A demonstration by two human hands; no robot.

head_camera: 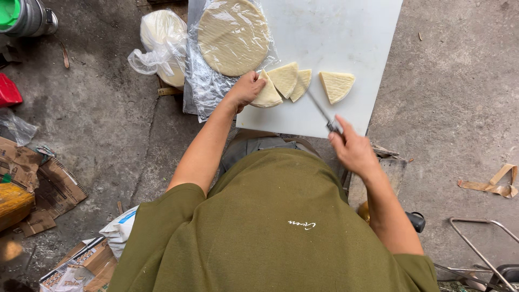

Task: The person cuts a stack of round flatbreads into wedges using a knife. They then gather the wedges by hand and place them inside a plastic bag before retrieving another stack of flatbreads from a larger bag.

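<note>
Head view: left hand (246,89) presses flat, fingers open, on a cut flatbread wedge (267,96) on the white board (346,38). Right hand (352,148), fingers closed, grips a knife (320,111).

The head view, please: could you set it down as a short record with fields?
Surface: white cutting board
Left hand: pressing down on a wedge of flat dough
Right hand: holding a knife, blade by the wedges
Separate wedge: lies apart, to the right
Whole round: on clear plastic, uncut
</note>
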